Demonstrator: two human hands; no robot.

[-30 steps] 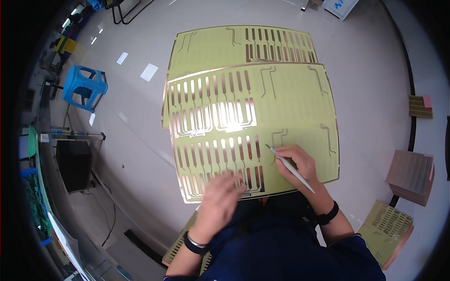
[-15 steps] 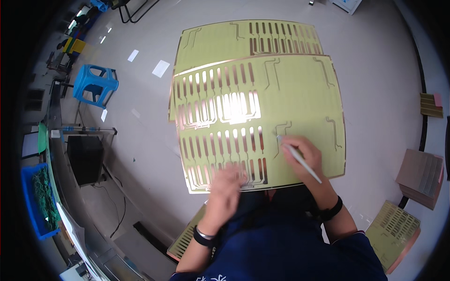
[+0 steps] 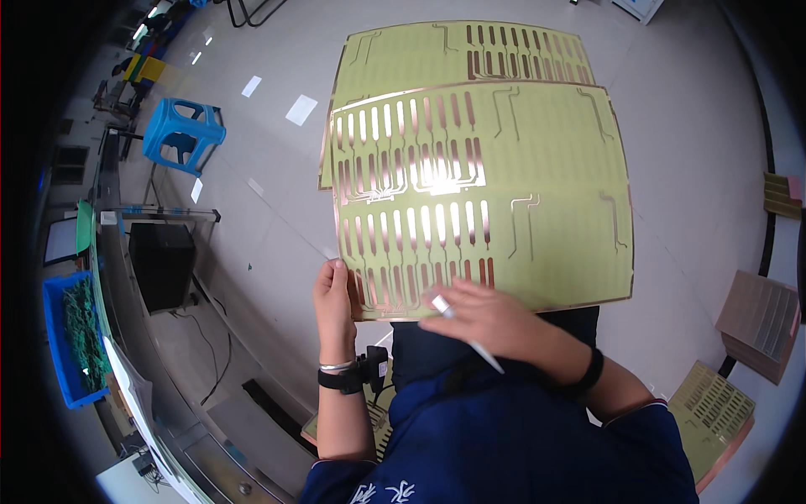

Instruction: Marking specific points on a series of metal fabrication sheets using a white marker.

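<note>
A large yellow-green circuit board panel (image 3: pixel 562 168) with copper strips and traces lies before me, overlapping a similar panel (image 3: pixel 403 46) behind it. My left hand (image 3: pixel 334 294) grips the front panel's lower left edge, thumb on top and fingers beneath, out of sight. Over the lower edge, at its middle, is my right hand (image 3: pixel 495 323), somewhat blurred. It holds a slim white pen-like tool (image 3: pixel 485 356), whose upper end shows between the fingers. Whether the tool or the fingertips touch the panel I cannot tell.
On the right stand a stack of brownish panels (image 3: pixel 760 319) and more green panels (image 3: pixel 709 412). A blue stool (image 3: pixel 180 134) is at the far left. Along the left run a metal bench, a black box (image 3: pixel 159 256) and a blue bin (image 3: pixel 63 361) with green contents.
My left hand moved from the panel's surface out to its lower left edge and took hold. My right hand, with the pen-like tool, came down and left from the right half.
</note>
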